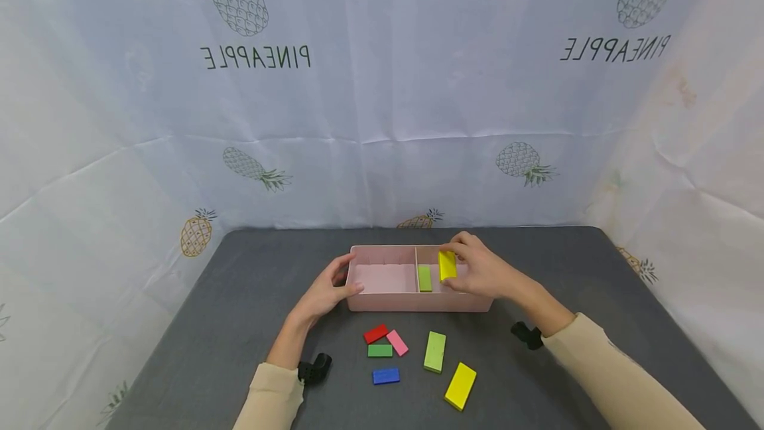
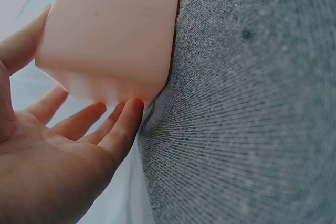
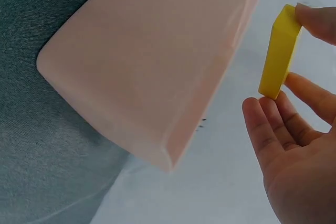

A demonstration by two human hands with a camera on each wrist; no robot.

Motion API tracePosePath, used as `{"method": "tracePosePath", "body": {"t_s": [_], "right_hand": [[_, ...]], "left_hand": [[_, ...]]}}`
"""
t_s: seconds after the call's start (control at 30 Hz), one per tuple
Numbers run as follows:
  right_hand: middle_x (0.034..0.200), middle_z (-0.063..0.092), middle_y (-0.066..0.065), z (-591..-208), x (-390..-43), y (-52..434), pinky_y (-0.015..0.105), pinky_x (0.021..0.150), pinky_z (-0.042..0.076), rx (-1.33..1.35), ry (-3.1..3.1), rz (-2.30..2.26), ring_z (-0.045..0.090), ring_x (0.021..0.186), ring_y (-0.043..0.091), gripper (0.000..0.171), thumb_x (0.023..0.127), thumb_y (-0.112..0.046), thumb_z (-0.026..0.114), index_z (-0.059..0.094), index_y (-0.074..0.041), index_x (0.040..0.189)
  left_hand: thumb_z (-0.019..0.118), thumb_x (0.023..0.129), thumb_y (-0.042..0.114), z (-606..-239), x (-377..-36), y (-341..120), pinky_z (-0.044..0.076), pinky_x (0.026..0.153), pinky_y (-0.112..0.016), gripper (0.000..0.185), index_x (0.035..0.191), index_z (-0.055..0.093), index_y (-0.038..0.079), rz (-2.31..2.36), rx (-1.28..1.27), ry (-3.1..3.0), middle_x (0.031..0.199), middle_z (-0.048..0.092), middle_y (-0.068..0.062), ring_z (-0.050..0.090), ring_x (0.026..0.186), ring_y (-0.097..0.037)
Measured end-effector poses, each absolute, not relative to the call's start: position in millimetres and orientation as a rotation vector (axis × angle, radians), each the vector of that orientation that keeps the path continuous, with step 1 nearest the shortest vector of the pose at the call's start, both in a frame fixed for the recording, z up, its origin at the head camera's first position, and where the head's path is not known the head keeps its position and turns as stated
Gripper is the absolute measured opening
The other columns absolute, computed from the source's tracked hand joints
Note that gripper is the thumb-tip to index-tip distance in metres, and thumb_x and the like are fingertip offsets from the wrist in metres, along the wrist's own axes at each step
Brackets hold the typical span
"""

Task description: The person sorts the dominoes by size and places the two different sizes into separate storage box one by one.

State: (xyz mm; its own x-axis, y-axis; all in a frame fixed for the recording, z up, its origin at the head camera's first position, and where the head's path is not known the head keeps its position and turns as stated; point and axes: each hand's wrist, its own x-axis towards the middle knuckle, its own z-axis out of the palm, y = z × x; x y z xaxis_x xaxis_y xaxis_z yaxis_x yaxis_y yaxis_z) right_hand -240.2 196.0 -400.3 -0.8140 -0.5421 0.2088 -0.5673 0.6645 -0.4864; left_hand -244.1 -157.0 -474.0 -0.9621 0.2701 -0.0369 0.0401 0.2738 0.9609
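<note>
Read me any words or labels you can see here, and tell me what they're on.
"PINEAPPLE", printed mirrored, on the backdrop cloth at upper left, under a pineapple drawing.
"PINEAPPLE", mirrored again, on the same cloth at upper right.
No text shows on the pink box or the blocks.

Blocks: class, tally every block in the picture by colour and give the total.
Yellow: 2, one held by the right hand over the pink box, one on the table
Light green: 2
Dark green: 1
Red: 1
Pink: 1
Blue: 1
Total: 8
</note>
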Motion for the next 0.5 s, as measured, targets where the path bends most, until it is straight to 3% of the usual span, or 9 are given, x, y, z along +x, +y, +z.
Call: {"method": "tracePosePath", "body": {"t_s": [0.23,0.5], "right_hand": [[0.117,0.051,0.011,-415.3,-253.9,194.6,0.041,0.08,0.046,0.926,-2.899,0.846,0.048,0.098,0.025,0.06,0.083,-0.021,0.081,0.062,0.002,0.135],[0.119,0.053,0.011,-425.1,-261.9,190.6,0.043,0.082,0.045,0.903,-2.992,0.809,0.052,0.102,0.031,0.063,0.08,-0.025,0.083,0.063,-0.001,0.134]], "left_hand": [[0.073,0.094,0.012,-474.9,-242.8,-157.0,0.036,0.11,-0.061,0.073,0.157,0.036,0.011,1.778,0.299,2.334,0.163,0.03,-0.017,0.034,0.145,-0.043],[0.073,0.094,0.01,-468.1,-239.6,-153.4,0.034,0.111,-0.062,0.074,0.157,0.035,0.008,1.768,0.262,2.347,0.163,0.03,-0.018,0.034,0.145,-0.044]]}}
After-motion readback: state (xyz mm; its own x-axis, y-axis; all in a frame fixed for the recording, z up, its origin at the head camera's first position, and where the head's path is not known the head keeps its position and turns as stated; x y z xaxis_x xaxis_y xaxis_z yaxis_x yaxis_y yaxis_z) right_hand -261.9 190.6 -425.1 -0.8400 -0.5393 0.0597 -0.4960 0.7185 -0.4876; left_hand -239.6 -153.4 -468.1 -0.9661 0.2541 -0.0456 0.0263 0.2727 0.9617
